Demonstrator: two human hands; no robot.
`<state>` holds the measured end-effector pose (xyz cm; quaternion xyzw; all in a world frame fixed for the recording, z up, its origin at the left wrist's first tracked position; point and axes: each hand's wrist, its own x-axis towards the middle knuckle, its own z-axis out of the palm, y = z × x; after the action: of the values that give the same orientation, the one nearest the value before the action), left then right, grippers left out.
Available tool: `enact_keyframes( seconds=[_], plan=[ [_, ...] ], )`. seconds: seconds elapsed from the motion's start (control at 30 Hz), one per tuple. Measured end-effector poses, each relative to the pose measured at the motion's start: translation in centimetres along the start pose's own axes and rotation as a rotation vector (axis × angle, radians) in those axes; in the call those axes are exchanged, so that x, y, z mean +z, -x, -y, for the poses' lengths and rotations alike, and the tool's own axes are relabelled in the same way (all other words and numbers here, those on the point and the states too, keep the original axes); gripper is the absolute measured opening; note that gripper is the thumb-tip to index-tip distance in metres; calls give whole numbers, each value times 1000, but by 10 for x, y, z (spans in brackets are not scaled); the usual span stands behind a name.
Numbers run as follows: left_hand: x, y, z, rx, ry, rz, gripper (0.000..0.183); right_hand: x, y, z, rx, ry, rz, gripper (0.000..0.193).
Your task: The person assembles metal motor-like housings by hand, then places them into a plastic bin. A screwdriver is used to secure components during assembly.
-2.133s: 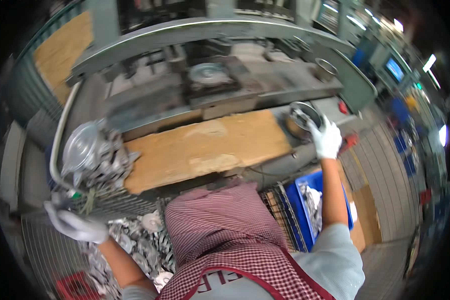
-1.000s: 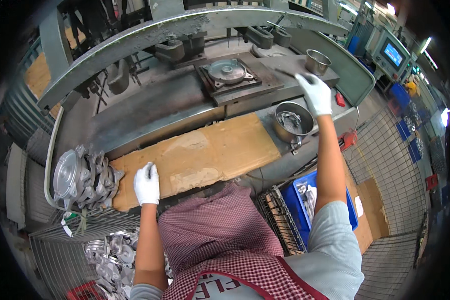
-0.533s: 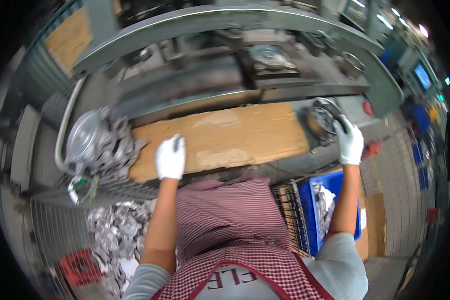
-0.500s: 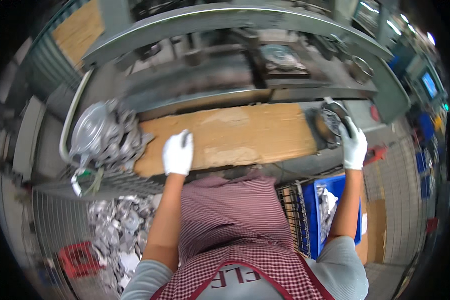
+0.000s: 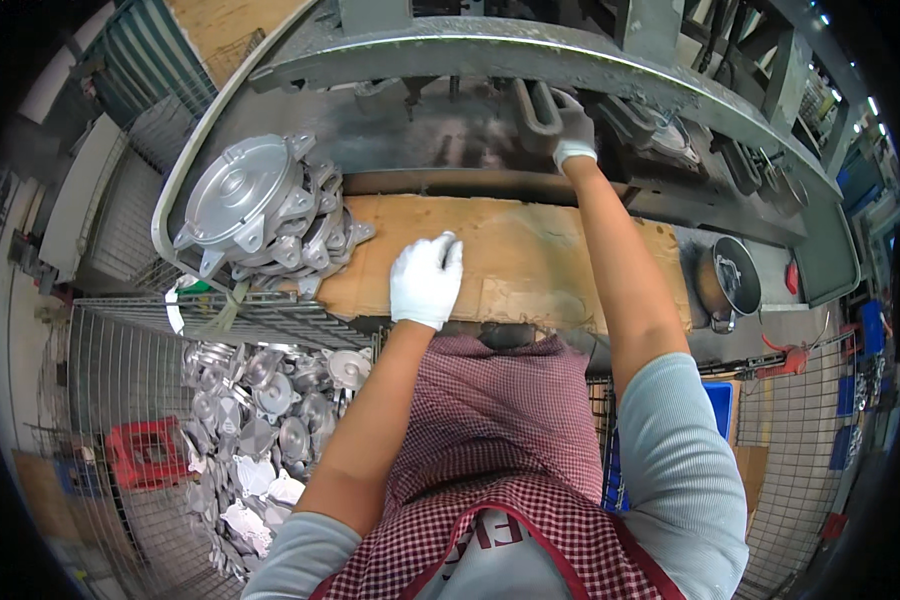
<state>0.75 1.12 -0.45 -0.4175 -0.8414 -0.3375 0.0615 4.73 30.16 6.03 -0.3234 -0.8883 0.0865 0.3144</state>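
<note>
My left hand (image 5: 427, 280), in a white glove, hovers over or rests on the brown cardboard sheet (image 5: 530, 250). Its fingers are curled in, and whatever they may hold is hidden. My right hand (image 5: 574, 128), also gloved, reaches forward under the press's crossbar, right beside a grey loop-shaped metal part (image 5: 538, 118). Shadow and that part hide its fingers, so its grip is unclear. Behind it, a round metal piece (image 5: 670, 140) shows on the machine bed. Left of the cardboard stands a stack of round silver castings with lugs (image 5: 240, 195).
A wire cage bin (image 5: 120, 400) at lower left holds many castings (image 5: 270, 410) and a red crate (image 5: 148, 452). A metal pot (image 5: 712, 285) with small pieces inside stands right of the cardboard. The crossbar (image 5: 490, 42) spans above the work area. A blue bin (image 5: 718, 402) sits lower right.
My right hand has left the metal pot and reached forward and left into the machine. My left hand stays curled over the cardboard. The whole view has shifted.
</note>
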Motion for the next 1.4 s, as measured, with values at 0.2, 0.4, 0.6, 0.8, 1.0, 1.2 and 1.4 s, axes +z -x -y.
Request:
enact_keyframes(
  seconds=[0.2, 0.4, 0.6, 0.8, 1.0, 1.2, 1.4],
  plan=[
    [1, 4, 3, -7, 8, -24, 20, 25, 18, -29, -67, 420, 10, 54],
    [6, 3, 11, 85, 18, -147, 19, -62, 66, -39, 522, -543, 304, 50],
    [5, -1, 1, 57, -25, -44, 20, -54, 118, 76, 404, -570, 50, 58],
    [13, 1, 4, 76, 32, -142, 20, 17, 75, 92, 236, -294, -192, 38],
    [22, -2, -12, 110, -1, -124, 19, 88, 39, 66, -69, 191, -254, 29],
    [12, 0, 9, 113, -47, -180, 19, 76, 2, 135, 221, -188, 130, 41],
    [10, 4, 11, 37, -5, -78, 21, 55, 64, 134, 164, -290, 22, 17]
  ],
)
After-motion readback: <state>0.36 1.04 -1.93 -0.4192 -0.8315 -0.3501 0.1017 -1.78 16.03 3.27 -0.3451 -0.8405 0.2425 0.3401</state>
